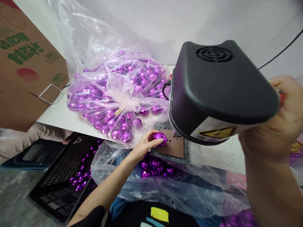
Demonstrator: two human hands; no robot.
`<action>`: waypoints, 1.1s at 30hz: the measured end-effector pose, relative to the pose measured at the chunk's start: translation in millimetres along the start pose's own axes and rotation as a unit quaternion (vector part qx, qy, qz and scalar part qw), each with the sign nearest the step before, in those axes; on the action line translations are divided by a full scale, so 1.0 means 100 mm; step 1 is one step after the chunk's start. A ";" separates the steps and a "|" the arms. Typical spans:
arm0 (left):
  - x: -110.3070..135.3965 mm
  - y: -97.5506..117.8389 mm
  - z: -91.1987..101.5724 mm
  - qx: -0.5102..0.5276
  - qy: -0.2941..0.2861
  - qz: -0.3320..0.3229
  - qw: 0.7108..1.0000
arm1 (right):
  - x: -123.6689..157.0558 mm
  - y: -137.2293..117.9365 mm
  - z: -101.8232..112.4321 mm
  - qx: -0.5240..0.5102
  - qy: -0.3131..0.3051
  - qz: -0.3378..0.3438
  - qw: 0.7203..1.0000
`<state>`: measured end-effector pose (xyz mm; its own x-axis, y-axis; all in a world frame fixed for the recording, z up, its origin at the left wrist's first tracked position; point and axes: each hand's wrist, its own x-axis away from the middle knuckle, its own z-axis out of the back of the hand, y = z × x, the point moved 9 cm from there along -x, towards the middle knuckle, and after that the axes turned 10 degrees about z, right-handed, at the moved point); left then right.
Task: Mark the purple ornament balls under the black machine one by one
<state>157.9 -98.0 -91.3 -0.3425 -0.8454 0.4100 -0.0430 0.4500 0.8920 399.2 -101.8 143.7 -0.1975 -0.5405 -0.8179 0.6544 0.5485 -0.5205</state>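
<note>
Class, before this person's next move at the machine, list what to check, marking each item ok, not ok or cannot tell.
1. Grip of left hand on ball: ok.
2. Ball over brown plate: ok.
3. Ball centred under machine: cannot tell.
4. Grip of right hand on red handle: ok.
5. Left fingers outside machine's outline: ok.

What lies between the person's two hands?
Head view: the black machine housing fills that stretch; the left hand holds a purple ball near its base, the right hand sits at its right.
</note>
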 end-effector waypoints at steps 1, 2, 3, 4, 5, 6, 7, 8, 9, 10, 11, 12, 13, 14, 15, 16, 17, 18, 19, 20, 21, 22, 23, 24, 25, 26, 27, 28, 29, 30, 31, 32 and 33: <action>0.00 0.03 -0.01 -0.036 0.012 -0.018 0.999 | 0.00 0.00 0.00 0.002 0.003 0.004 1.000; 0.00 0.06 -0.03 -0.075 0.025 -0.036 0.996 | -0.01 0.00 0.01 0.004 0.006 0.006 1.000; 0.00 0.08 -0.04 -0.120 0.040 -0.057 0.990 | -0.01 0.01 0.01 0.006 0.008 0.005 1.000; 0.00 0.11 -0.06 -0.172 0.056 -0.081 0.980 | 0.00 0.01 0.01 0.008 0.009 0.002 1.000; 0.00 0.14 -0.08 -0.224 0.071 -0.108 0.966 | 0.00 0.02 0.01 0.010 0.011 -0.002 1.000; 0.01 0.16 -0.11 -0.271 0.082 -0.137 0.949 | 0.00 0.03 0.02 0.011 0.012 -0.004 1.000; 0.01 0.18 -0.15 -0.308 0.089 -0.166 0.933 | 0.00 0.03 0.02 0.012 0.013 -0.004 1.000; 0.01 0.19 -0.18 -0.335 0.092 -0.191 0.918 | 0.01 0.03 0.02 0.011 0.013 -0.004 1.000; 0.01 0.19 -0.22 -0.355 0.093 -0.211 0.906 | 0.01 0.03 0.02 0.012 0.011 -0.004 1.000; 0.01 0.19 -0.25 -0.368 0.092 -0.227 0.897 | 0.01 0.03 0.02 0.013 0.010 -0.003 1.000; 0.00 0.19 -0.28 -0.379 0.092 -0.239 0.889 | 0.01 0.03 0.02 0.015 0.009 -0.002 1.000; 0.00 0.19 -0.32 -0.389 0.089 -0.246 0.883 | 0.02 0.03 0.02 0.018 0.009 -0.003 1.000; -0.01 0.19 -0.36 -0.399 0.088 -0.250 0.878 | 0.02 0.03 0.02 0.021 0.009 -0.004 1.000; -0.02 0.19 -0.39 -0.408 0.086 -0.250 0.874 | 0.02 0.03 0.02 0.022 0.010 -0.004 1.000; -0.03 0.20 -0.42 -0.416 0.085 -0.245 0.871 | 0.02 0.03 0.02 0.021 0.010 -0.006 1.000; -0.05 0.20 -0.45 -0.423 0.083 -0.237 0.871 | 0.02 0.03 0.02 0.021 0.009 -0.008 1.000; -0.07 0.20 -0.47 -0.426 0.082 -0.225 0.872 | 0.03 0.02 0.02 0.019 0.007 -0.010 1.000; -0.09 0.21 -0.48 -0.426 0.082 -0.213 0.876 | 0.03 0.02 0.01 0.017 0.006 -0.011 1.000; -0.11 0.22 -0.48 -0.421 0.083 -0.200 0.881 | 0.02 0.01 0.01 0.015 0.006 -0.009 1.000; -0.13 0.22 -0.47 -0.414 0.085 -0.187 0.887 | 0.02 0.01 0.01 0.016 0.005 -0.007 1.000; -0.15 0.23 -0.46 -0.407 0.088 -0.178 0.892 | 0.02 0.00 0.02 0.019 0.005 -0.004 1.000; -0.17 0.23 -0.44 -0.401 0.091 -0.171 0.895 | 0.02 -0.02 0.02 0.021 0.006 0.000 1.000; -0.18 0.23 -0.43 -0.397 0.093 -0.169 0.897 | 0.02 -0.03 0.02 0.022 0.005 0.001 1.000; -0.19 0.23 -0.42 -0.396 0.093 -0.168 0.898 | 0.02 -0.03 0.02 0.022 0.003 -0.002 1.000; -0.20 0.22 -0.42 -0.398 0.092 -0.168 0.897 | 0.02 -0.03 0.02 0.018 -0.001 -0.005 1.000; -0.20 0.20 -0.41 -0.401 0.091 -0.168 0.896 | 0.02 -0.03 0.01 0.011 -0.005 -0.010 1.000; -0.21 0.18 -0.41 -0.406 0.090 -0.167 0.894 | 0.03 -0.03 -0.01 0.000 -0.010 -0.013 1.000; -0.22 0.17 -0.42 -0.410 0.089 -0.167 0.892 | 0.03 -0.03 -0.02 -0.008 -0.015 -0.014 1.000; -0.22 0.15 -0.43 -0.413 0.088 -0.168 0.891 | 0.03 -0.04 -0.03 -0.015 -0.018 -0.012 1.000; -0.21 0.14 -0.44 -0.414 0.087 -0.169 0.890 | 0.04 -0.06 -0.04 -0.019 -0.020 -0.008 1.000; -0.21 0.14 -0.45 -0.412 0.088 -0.171 0.891 | 0.04 -0.07 -0.04 -0.021 -0.020 -0.002 1.000; -0.20 0.14 -0.45 -0.409 0.089 -0.173 0.892 | 0.04 -0.09 -0.04 -0.021 -0.019 0.003 1.000; -0.19 0.14 -0.45 -0.404 0.089 -0.174 0.894 | 0.04 -0.10 -0.04 -0.019 -0.017 0.007 1.000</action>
<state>205.7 -88.0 -78.2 -0.2815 -0.9587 0.0407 0.5985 -0.1423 0.7884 388.9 -106.5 144.5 -0.1631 -0.5542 -0.8162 0.6280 0.5798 -0.5192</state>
